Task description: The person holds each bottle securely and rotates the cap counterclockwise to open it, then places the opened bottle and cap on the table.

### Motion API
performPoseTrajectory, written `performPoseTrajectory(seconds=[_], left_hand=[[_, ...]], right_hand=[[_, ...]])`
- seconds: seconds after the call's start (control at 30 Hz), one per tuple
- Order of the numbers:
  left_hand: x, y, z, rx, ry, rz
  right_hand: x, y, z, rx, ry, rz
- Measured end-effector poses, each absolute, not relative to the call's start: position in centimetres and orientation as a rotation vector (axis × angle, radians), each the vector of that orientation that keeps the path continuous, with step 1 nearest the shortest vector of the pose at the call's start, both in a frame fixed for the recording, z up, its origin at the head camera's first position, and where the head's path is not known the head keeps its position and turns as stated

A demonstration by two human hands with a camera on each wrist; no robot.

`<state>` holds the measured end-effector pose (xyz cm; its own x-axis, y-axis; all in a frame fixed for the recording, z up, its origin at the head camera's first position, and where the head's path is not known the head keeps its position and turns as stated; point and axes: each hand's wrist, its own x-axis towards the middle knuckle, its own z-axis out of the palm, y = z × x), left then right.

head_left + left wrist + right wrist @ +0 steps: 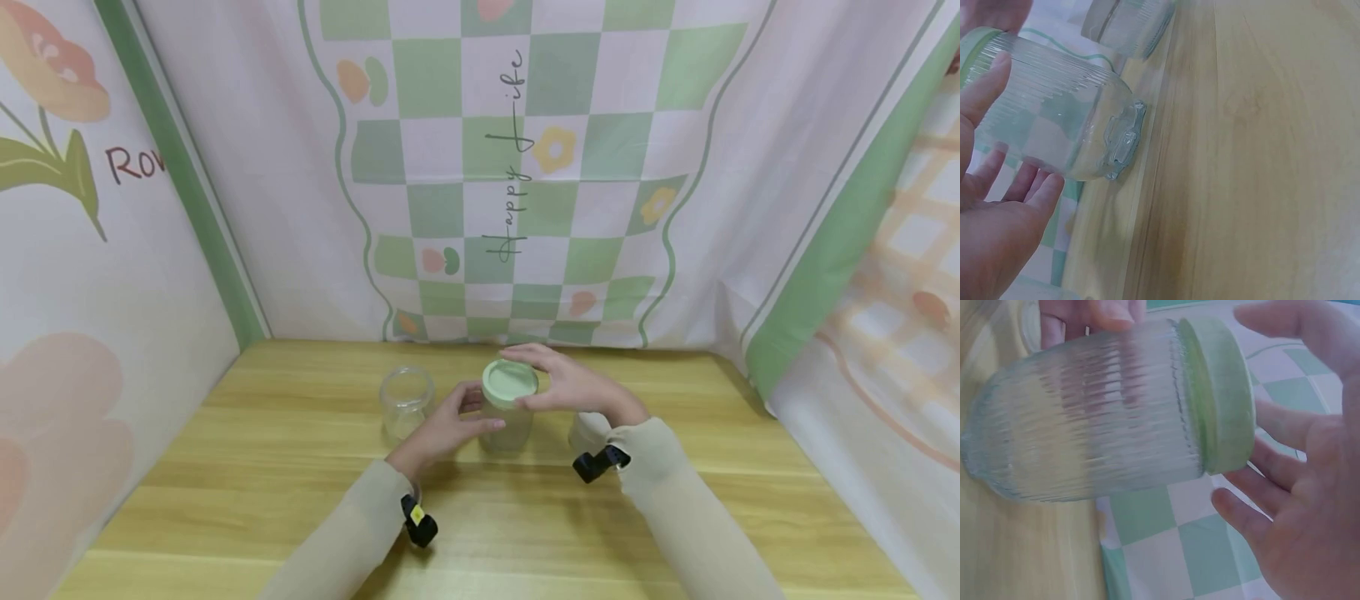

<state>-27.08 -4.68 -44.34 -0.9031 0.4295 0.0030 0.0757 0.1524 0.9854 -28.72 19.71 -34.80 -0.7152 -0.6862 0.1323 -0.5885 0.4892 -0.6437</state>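
A ribbed clear glass jar with a pale green lid stands upright between both hands. My left hand is curved round the jar's left side, thumb across its front. In the left wrist view the thumb lies against the glass and the other fingers bend along the opposite side. My right hand is at the lid, its fingers spread loosely about the rim. In the right wrist view a gap shows between the thumb side and the lid. Whether any right fingertip touches it is hard to tell.
To the left stands a lidless clear glass jar. Behind the right wrist is a partly hidden pale container. A wooden table lies beneath, with a checkered curtain along its back edge and more curtains at both sides.
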Motion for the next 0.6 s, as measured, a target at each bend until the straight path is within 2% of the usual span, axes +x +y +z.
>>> performPoseTrajectory(seconds=[0.23, 0.6], left_hand=[[-26.9, -4.7, -44.2, 0.495, 2.174, 1.805], [-27.0, -4.7, -44.3, 0.496, 2.159, 1.816]], right_hand=[[-27.5, 18.5, -35.2, -0.895, 2.799, -0.977], [-25.5, 16.3, -34.9, -0.761, 3.112, -0.796]])
